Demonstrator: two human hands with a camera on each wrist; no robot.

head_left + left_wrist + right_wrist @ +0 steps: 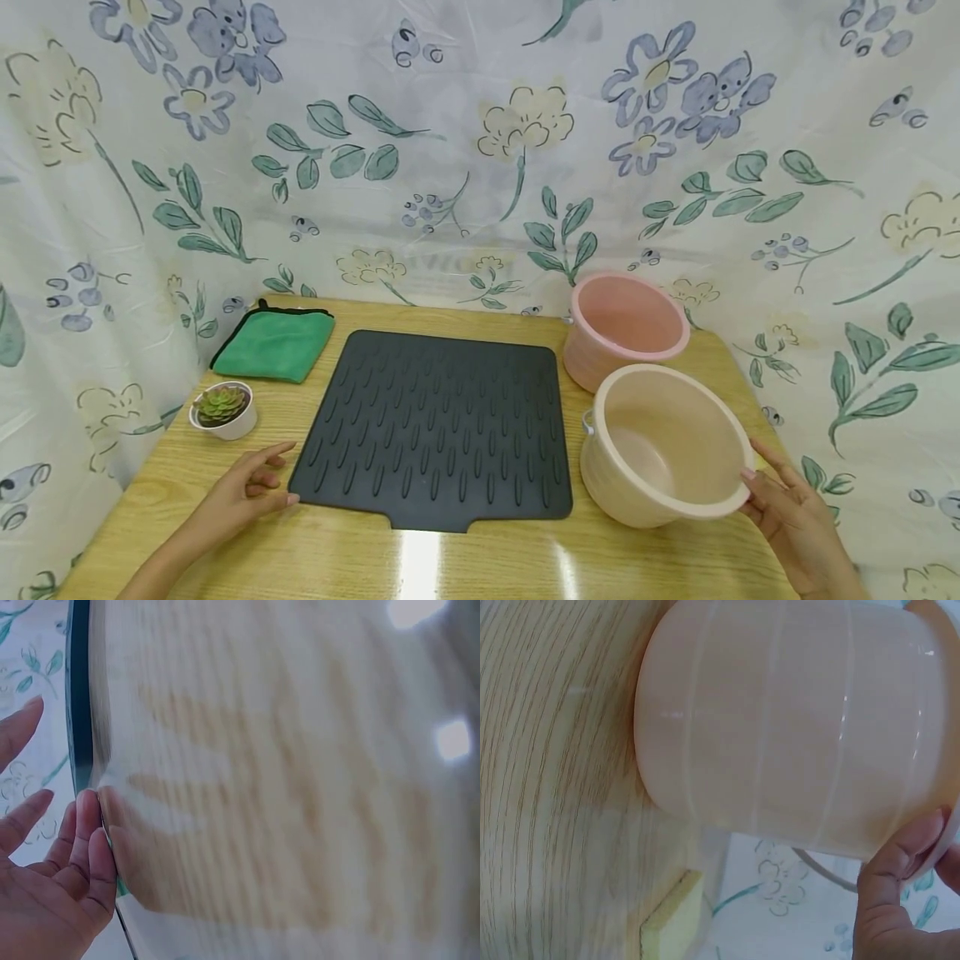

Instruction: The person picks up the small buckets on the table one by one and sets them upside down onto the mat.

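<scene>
A cream bucket point(618, 479) stands on the front right of the table, with a small pale-blue handle end at its left side. My right hand point(795, 517) pinches its rim at the right, thumb on the near side and fingers behind; the right wrist view shows the ribbed bucket wall point(780, 720) and the thumb point(892, 877) at the rim. My left hand point(243, 492) lies low by the front left corner of a dark ridged mat point(442, 433), fingers loosely bent and nothing in them. In the left wrist view its fingertips point(88, 817) are close to the wooden tabletop.
A pink bucket point(588, 362) stands behind the cream one. At the left are a potted succulent point(225, 410) and a green cloth pouch point(277, 343) with black trim. A yellow sponge-like block point(671, 919) shows in the right wrist view. A floral curtain point(450, 167) hangs around the table.
</scene>
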